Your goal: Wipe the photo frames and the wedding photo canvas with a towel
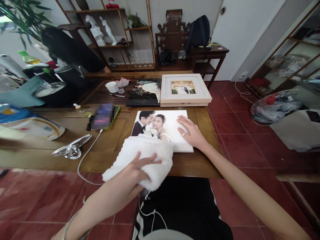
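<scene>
A white fluffy cloth [147,146] is folded in my left hand [141,166], its fingers bent over the top of the bundle. The cloth covers the lower left part of a wedding photo panel [175,145], which lies flat near the table's front edge. On the panel's right side, my right hand [191,131] rests with fingers stretched out, a ring on one of them. The printed couple shows above the cloth; the panel's lower left corner is hidden beneath it.
Behind the panel lie a framed picture on a pale wooden box [186,101] and a dark photo panel [142,93]. To the left are a phone [103,116] with a white cable [87,156], a silver butterfly-shaped object [72,148] and a blue-and-white package [30,123].
</scene>
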`<act>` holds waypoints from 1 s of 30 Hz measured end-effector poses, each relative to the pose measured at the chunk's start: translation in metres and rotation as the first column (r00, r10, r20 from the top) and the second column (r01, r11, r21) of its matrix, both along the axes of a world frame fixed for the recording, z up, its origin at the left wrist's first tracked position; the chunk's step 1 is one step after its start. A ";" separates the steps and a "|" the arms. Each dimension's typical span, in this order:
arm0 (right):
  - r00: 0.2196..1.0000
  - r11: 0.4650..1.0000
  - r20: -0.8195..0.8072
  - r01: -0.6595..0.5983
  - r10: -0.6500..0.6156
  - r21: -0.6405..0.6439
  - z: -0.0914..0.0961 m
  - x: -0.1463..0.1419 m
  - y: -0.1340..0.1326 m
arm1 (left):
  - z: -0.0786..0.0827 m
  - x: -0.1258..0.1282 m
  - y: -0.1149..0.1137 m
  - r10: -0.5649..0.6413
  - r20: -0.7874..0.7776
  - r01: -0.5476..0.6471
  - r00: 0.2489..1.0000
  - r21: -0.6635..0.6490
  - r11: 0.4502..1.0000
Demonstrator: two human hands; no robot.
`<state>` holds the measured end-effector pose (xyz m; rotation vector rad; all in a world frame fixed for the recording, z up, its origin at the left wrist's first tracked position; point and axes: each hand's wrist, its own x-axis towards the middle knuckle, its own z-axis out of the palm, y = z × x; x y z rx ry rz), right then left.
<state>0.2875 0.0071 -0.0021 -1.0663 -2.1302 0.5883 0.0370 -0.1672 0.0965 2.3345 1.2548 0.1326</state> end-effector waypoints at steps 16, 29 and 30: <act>1.000 1.000 -0.006 -0.016 0.016 0.022 -0.002 0.002 0.000 | -0.023 0.014 0.150 0.055 -0.013 -0.049 0.998 0.271 0.961; 1.000 1.000 0.013 -0.018 0.018 0.017 0.000 0.001 0.001 | -0.025 0.040 0.101 -0.043 -0.199 0.088 0.979 0.221 0.971; 1.000 1.000 0.016 -0.019 0.019 0.020 0.000 0.001 0.001 | -0.025 0.041 0.087 -0.059 -0.203 0.105 0.977 0.222 0.969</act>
